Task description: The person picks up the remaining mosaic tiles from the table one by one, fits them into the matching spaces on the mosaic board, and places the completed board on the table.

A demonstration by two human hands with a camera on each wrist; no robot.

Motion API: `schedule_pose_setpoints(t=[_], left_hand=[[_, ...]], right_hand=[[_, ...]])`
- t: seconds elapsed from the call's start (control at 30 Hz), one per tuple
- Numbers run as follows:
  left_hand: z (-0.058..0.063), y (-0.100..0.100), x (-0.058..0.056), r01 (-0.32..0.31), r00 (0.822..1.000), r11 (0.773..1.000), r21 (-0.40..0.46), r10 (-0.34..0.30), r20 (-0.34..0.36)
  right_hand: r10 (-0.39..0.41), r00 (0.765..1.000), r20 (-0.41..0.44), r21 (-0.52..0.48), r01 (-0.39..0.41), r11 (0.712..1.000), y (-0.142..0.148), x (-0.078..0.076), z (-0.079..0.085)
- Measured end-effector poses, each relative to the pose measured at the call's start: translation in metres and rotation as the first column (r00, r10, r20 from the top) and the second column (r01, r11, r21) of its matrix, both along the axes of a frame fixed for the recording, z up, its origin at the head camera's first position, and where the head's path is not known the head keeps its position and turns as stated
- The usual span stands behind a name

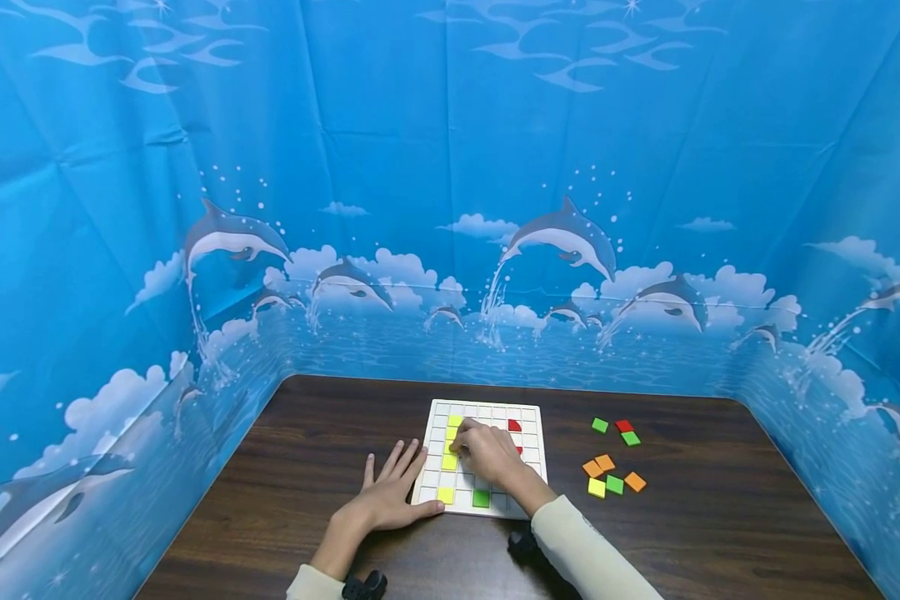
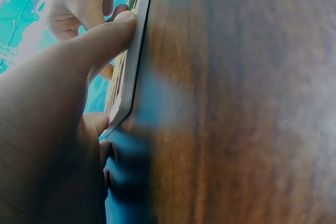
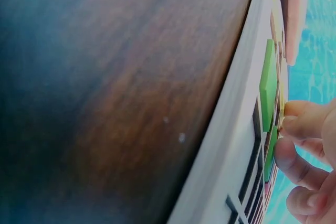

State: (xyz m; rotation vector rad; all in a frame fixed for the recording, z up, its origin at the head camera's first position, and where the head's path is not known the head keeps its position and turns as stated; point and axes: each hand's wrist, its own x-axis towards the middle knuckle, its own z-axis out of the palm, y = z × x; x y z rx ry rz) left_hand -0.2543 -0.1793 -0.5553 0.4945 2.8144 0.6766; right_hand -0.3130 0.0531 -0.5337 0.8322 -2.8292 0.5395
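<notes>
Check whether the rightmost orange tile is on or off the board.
Off: the orange tile lies on the table, apart from the board.

Room to pass btwn white gridded square board [image 1: 531, 435] & loose coloured square tiles [image 1: 614, 484], over dark-brown wood table [image 1: 720, 508]; tight strip behind board; L hand [image 1: 392, 497] blocks its lower L edge; R hand [image 1: 487, 454] w/ forearm [image 1: 531, 490] bars middle & near R corner; blue dolphin-print curtain [image 1: 412, 167] walls off far side.
</notes>
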Motion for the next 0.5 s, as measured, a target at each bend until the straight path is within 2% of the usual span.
schedule_pose_setpoints(t=[0.03, 0.27, 0.4, 0.5], left_hand=[[-0.003, -0.001, -0.001, 0.005, 1.0, 1.0, 0.0, -0.005, -0.007], [0.014, 0.003, 0.004, -0.003, 1.0, 0.999, -0.042, 0.003, 0.011], [0.015, 0.003, 0.006, 0.009, 1.0, 1.0, -0.02, -0.009, 0.002], [0.012, 0.002, 0.006, 0.021, 1.0, 1.0, 0.008, -0.021, -0.014]], right_hand=[[0.001, 1.0, -0.001, 0.0, -0.001, 1.0, 0.0, 0.0, 0.0], [0.017, 1.0, -0.027, 0.037, -0.016, 0.999, -0.002, 0.002, 0.001], [0.033, 0.997, -0.073, 0.097, -0.026, 0.995, -0.003, 0.004, 0.002], [0.049, 0.991, -0.127, 0.154, -0.029, 0.988, -0.004, 0.005, 0.002]])
